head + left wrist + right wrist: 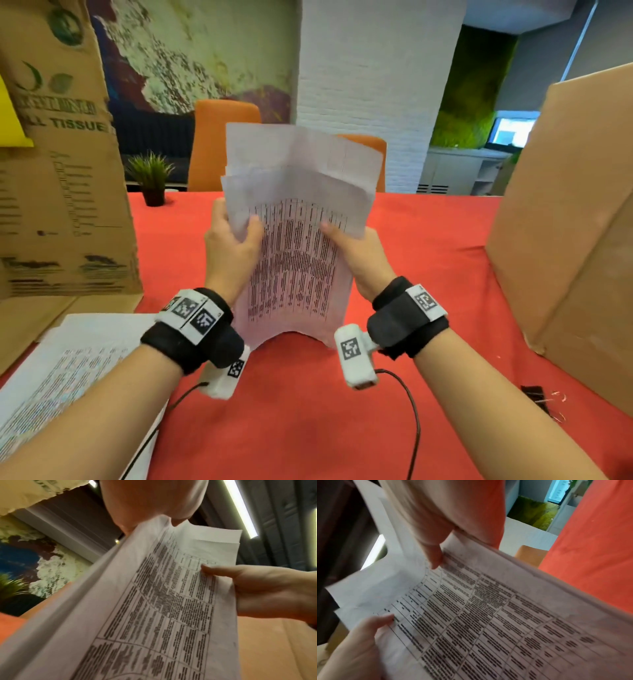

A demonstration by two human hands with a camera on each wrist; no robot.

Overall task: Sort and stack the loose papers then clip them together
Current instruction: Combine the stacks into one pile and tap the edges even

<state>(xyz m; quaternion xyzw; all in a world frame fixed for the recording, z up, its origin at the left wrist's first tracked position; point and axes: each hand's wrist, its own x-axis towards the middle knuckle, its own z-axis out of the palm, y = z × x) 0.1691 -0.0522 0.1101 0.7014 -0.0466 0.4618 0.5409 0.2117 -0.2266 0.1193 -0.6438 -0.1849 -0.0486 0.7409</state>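
A sheaf of printed papers (294, 240) stands upright above the red table, its sheets uneven at the top and its lower edge bowed. My left hand (233, 240) grips its left edge, thumb on the front sheet. My right hand (352, 250) grips the right edge, thumb on the printed table. The left wrist view shows the papers (154, 608) from below with my right hand (257, 591) on their far edge. In the right wrist view my right thumb (435, 555) presses the papers (488, 622), and my left hand (359, 642) holds the lower left edge. A black binder clip (536, 397) lies on the table at the right.
More printed sheets (68, 377) lie flat at the lower left. Cardboard boxes stand at the left (58, 171) and right (565, 222). A small potted plant (152, 178) sits at the table's far edge, with orange chairs (222, 144) behind it. Cables trail from both wrist cameras.
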